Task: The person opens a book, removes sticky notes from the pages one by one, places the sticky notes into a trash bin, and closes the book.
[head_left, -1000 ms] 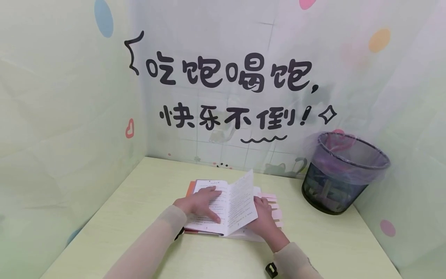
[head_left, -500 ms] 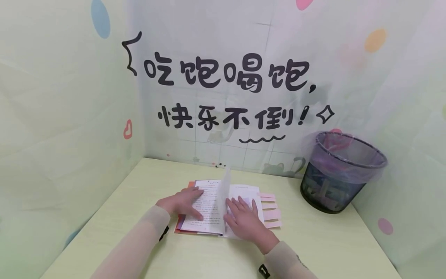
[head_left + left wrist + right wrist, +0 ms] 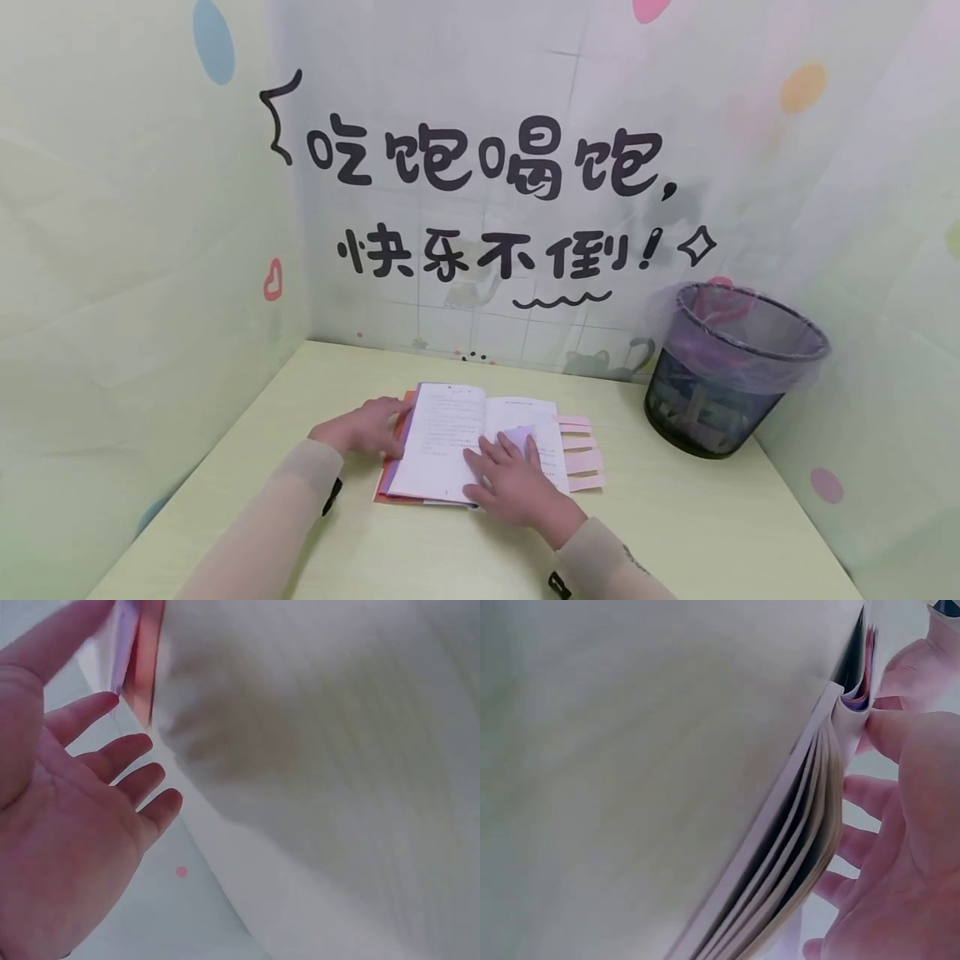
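Note:
An open book (image 3: pixel 446 442) with printed pages lies on the table, an orange and purple cover edge showing on its left. Pink tabs (image 3: pixel 585 460) stick out past its right edge, and a pale purple patch (image 3: pixel 519 435) shows on the right page. My right hand (image 3: pixel 521 492) rests spread on the book near the spine, fingertips reaching the left page's inner edge. In the right wrist view the page block (image 3: pixel 795 847) curves under those fingers. My left hand (image 3: pixel 363 429) is at the book's left edge, fingers extended and holding nothing; the left wrist view shows its palm (image 3: pixel 67 832).
A black mesh bin (image 3: pixel 720 392) with a purple liner stands at the back right of the pale wooden table (image 3: pixel 420 550). A patterned sheet (image 3: pixel 487 208) with large black characters hangs behind, and pale sheets flank both sides.
The raised page has turned over to the left and now lies flat. My right hand moved left from under the page onto the book by the spine; my left hand drew back leftward off the pages.

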{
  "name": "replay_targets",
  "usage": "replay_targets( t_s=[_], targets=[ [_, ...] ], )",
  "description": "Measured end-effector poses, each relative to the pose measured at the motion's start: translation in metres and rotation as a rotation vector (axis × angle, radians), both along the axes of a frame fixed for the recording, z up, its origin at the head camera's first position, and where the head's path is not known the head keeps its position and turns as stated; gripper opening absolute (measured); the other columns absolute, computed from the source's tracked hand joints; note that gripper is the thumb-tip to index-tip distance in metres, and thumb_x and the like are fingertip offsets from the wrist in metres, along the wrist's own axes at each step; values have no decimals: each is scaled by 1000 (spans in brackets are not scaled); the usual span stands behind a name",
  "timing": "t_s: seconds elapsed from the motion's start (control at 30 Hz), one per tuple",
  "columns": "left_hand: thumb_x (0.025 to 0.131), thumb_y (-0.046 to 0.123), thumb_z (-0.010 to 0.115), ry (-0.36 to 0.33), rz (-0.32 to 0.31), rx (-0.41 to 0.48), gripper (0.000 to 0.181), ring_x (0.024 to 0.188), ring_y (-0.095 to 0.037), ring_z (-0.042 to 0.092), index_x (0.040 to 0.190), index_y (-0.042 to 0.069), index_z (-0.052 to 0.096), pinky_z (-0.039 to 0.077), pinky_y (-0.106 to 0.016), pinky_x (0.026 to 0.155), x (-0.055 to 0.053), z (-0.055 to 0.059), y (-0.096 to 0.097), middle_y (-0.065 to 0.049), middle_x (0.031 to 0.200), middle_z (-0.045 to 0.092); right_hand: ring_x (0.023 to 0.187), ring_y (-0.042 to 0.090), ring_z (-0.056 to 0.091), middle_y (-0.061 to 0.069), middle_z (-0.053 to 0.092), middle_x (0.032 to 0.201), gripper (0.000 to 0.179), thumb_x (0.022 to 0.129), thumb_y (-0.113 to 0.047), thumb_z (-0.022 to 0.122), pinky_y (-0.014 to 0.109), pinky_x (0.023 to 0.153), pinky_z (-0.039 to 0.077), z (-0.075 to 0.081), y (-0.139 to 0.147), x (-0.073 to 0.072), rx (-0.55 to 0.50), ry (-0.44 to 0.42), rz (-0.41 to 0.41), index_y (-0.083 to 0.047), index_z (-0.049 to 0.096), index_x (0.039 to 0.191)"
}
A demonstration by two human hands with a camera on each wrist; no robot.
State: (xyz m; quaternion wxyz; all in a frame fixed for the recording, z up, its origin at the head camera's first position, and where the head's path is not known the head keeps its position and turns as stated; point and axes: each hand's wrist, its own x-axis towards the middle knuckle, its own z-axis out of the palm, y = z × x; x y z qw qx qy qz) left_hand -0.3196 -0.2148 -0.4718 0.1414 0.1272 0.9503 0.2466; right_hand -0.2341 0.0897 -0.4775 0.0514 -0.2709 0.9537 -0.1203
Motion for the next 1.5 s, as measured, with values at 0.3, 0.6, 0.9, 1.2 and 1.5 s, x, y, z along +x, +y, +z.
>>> replay_targets(
  t_s=[0.3,0.6,0.9,1.2,1.5],
  targets=[
    [101,19,76,122,-74,80,73,161,-51,36,164,-2,45,29,-67,134,0,10,22,-27,171,44,161,44,40,9,44,176,63,109,-57,58,81,130,17,7,-6,-3,42,6,1,-26,55,163],
    [93,19,84,61,-275,70,85,170,-41,24,168,13,45,21,-64,138,9,12,76,-14,182,29,159,44,43,7,47,174,61,107,-57,63,81,128,23,6,-10,-2,70,25,-11,-28,59,160],
    [100,36,73,-20,-268,41,80,172,-35,21,170,10,42,19,-57,140,11,9,98,-12,183,28,160,44,41,6,47,174,61,107,-57,63,80,128,23,4,-10,-2,69,31,-18,-28,59,160],
    [99,42,69,-66,-267,35,82,173,-36,16,172,17,40,18,-64,139,10,5,97,-6,185,23,162,44,38,6,52,171,62,107,-57,63,81,130,18,12,4,-9,-15,-58,3,-21,62,157],
    [89,60,83,-79,-258,-18,106,173,-35,16,174,21,33,19,-63,138,16,11,100,-3,186,16,130,40,65,18,71,135,36,107,-26,66,63,113,51,22,39,-30,-231,91,-281,-6,72,135]
  ],
)
